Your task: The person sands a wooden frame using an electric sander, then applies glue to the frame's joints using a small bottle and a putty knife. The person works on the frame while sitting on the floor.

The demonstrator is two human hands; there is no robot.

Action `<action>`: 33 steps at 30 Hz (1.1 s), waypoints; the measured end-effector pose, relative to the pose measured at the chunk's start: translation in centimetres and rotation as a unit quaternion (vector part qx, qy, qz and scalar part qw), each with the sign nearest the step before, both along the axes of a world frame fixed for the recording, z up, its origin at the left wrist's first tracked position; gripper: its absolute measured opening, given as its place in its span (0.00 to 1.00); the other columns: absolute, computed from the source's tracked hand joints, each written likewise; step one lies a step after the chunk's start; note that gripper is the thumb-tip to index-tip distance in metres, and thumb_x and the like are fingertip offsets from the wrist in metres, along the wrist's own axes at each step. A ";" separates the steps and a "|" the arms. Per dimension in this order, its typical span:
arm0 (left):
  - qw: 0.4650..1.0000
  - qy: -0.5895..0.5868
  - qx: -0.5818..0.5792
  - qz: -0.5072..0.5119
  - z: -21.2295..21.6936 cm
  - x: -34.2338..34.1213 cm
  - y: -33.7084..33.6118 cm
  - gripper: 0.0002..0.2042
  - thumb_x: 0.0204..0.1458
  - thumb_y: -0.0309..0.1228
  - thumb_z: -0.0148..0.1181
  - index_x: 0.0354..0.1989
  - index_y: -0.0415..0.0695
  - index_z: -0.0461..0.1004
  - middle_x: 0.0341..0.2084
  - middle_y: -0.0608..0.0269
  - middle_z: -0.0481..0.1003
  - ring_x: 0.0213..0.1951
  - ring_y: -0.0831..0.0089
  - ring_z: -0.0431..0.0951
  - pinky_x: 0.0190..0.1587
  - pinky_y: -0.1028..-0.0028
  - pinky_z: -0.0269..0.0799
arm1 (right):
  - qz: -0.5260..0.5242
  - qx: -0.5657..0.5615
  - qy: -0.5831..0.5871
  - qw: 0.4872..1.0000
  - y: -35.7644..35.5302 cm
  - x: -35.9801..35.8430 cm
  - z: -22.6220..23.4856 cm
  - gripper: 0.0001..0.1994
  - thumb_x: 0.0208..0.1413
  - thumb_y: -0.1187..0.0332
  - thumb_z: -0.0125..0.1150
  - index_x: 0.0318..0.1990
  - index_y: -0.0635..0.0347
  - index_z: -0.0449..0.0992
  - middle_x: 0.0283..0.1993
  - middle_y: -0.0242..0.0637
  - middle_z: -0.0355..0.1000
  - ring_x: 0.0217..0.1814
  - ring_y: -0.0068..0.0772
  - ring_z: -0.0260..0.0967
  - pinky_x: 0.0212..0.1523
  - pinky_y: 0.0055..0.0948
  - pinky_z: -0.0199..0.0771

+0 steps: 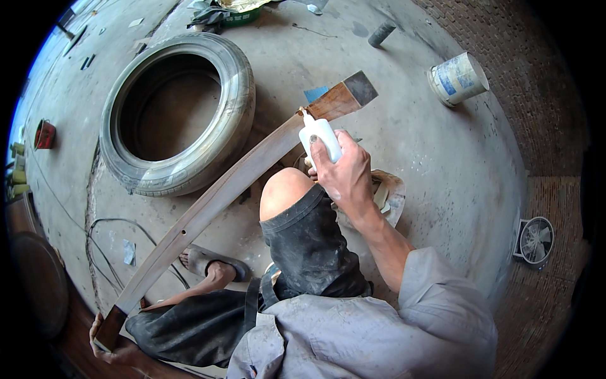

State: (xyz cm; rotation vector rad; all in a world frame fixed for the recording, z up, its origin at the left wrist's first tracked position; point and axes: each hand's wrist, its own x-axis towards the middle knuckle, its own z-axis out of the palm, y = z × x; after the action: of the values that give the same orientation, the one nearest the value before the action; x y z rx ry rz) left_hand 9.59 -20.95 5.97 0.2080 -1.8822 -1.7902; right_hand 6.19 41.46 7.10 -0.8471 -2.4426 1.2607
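A long, slightly curved wooden piece [218,192] slants from the lower left to the upper right across my legs. Its near end rests in my left hand [108,344], whose fingers wrap round the dark end block. My right hand [341,167] grips a white squeeze bottle [320,138], thumb pressed on its side. The bottle's nozzle meets the wood, or nearly so, at a brownish notch close to the far end. Beyond that notch the wood is darker brown and ends in a grey face. A small hole shows partway along the piece.
A large tyre [243,120] lies on the concrete floor at left, close by the wood. A white bucket [464,79] lies tipped at far right, near a dark cylinder [381,35]. A small fan [536,240] is at right. Black cable [126,220] curls beside my foot.
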 end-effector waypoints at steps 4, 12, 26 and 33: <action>0.998 -0.030 -0.009 0.060 0.9 -0.4 2.0 0.27 0.61 0.44 0.38 0.49 0.35 0.78 0.47 0.43 0.80 0.55 0.53 0.79 0.64 0.56 0.71 | -0.012 -0.047 -0.013 0.999 -0.2 0.2 1.0 0.17 0.64 0.57 0.61 0.42 0.67 0.74 0.25 0.44 0.79 0.29 0.47 0.81 0.35 0.43 0.79; 0.997 -0.026 -0.029 0.064 1.0 -0.8 2.3 0.28 0.61 0.46 0.38 0.49 0.34 0.78 0.46 0.43 0.81 0.51 0.52 0.81 0.61 0.56 0.75 | 0.069 0.063 -0.048 0.994 0.8 0.5 0.5 0.19 0.63 0.56 0.61 0.45 0.68 0.74 0.31 0.55 0.79 0.35 0.55 0.81 0.39 0.45 0.79; 0.998 0.027 0.034 0.053 0.9 -8.8 2.2 0.20 0.62 0.45 0.45 0.40 0.39 0.76 0.34 0.54 0.79 0.42 0.57 0.81 0.51 0.58 0.78 | 0.085 0.022 0.156 0.984 3.0 2.6 -3.5 0.18 0.68 0.60 0.59 0.56 0.63 0.71 0.47 0.44 0.73 0.47 0.37 0.71 0.51 0.35 0.72; 0.986 0.022 0.130 0.097 2.1 -11.5 3.6 0.16 0.60 0.41 0.49 0.35 0.39 0.75 0.28 0.52 0.78 0.34 0.58 0.80 0.46 0.60 0.78 | 0.082 -0.049 0.154 0.983 5.4 3.7 -7.6 0.18 0.69 0.65 0.59 0.59 0.66 0.66 0.54 0.42 0.70 0.56 0.31 0.68 0.59 0.33 0.68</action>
State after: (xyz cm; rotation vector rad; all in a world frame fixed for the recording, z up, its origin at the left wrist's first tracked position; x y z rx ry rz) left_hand -1.90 -17.30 8.07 0.4279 -1.5364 -1.8832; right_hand 9.91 46.86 -0.45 -0.4383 -2.2521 1.4570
